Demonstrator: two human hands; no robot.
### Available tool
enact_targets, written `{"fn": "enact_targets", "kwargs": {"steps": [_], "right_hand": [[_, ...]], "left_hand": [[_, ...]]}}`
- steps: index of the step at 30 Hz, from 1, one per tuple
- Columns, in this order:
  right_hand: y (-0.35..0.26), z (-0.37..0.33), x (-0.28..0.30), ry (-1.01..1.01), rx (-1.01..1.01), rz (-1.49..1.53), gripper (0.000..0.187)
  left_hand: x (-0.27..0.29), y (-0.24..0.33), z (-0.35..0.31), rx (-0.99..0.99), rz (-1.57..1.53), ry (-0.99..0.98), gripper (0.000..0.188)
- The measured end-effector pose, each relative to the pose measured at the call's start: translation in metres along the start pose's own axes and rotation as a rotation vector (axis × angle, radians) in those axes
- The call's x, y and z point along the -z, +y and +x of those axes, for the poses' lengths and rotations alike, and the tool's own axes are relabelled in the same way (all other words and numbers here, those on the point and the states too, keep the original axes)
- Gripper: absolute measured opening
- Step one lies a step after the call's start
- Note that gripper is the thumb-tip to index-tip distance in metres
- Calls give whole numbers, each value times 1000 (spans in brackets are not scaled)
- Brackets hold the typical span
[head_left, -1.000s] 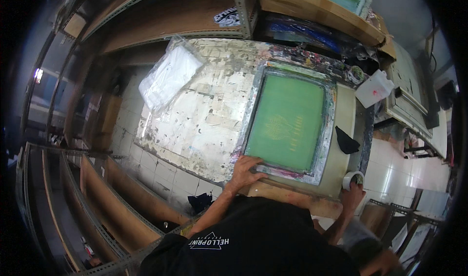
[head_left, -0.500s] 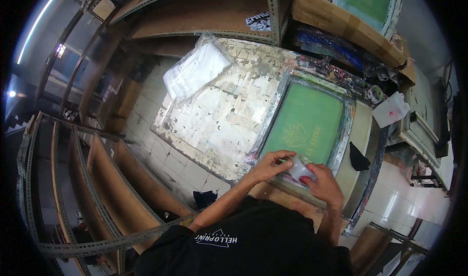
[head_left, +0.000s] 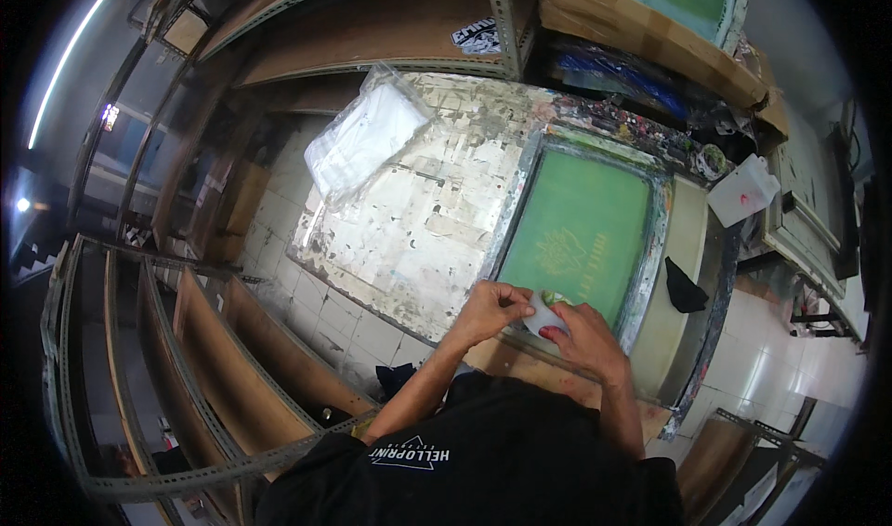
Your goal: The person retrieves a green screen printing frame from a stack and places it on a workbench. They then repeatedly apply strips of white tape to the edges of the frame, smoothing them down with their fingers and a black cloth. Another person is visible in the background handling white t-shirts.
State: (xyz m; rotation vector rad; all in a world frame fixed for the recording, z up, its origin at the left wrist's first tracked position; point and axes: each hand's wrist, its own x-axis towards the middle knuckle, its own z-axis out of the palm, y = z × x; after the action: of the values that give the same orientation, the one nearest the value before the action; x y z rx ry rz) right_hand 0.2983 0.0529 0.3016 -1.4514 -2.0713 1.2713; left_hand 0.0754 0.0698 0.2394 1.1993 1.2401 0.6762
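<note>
Just over the near edge of a green screen-printing frame (head_left: pixel 595 219), I hold a small whitish translucent roll (head_left: pixel 542 316), which looks like tape; its kind is not certain. The thumb and fingers of my left hand (head_left: pixel 488 314) pinch its left edge. My right hand (head_left: pixel 589 338) is closed around its right side, with a reddish stain on one fingertip. A bit of green and white shows at the roll's top. The frame has a pale yellowish design in its mesh and lies on a paint-stained white table (head_left: pixel 400 238).
Clear plastic wraps a white folded bundle (head_left: pixel 367 136) at the table's far left. A black cloth scrap (head_left: pixel 685 287) and a white plastic container (head_left: pixel 743 191) are to the right. Behind stands a cardboard box (head_left: pixel 650 33) with another screen. Wooden shelves (head_left: pixel 242 359) rise at left.
Both hands have shifted slightly left with the roll, which has turned between them. My left fingers now pinch at its edge. The view has also shifted a little.
</note>
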Motion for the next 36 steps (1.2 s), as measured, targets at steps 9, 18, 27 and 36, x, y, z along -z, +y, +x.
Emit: {"fn": "enact_targets", "kwargs": {"steps": [9,18,27,36], "right_hand": [[19,-8,-11,255,138,-217,42],[25,-9,-6,336,164,-223,42],[88,-104,50,296,-189,-369,44],[97,-115,24,400,-304,-225,38]], "left_hand": [[-8,15,-3,-67,-171,287,3],[-8,8,2,-78,3,311,15],[53,-27,-12,118,-32,456,14],[67,-69,-17,194,3,454,19]]}}
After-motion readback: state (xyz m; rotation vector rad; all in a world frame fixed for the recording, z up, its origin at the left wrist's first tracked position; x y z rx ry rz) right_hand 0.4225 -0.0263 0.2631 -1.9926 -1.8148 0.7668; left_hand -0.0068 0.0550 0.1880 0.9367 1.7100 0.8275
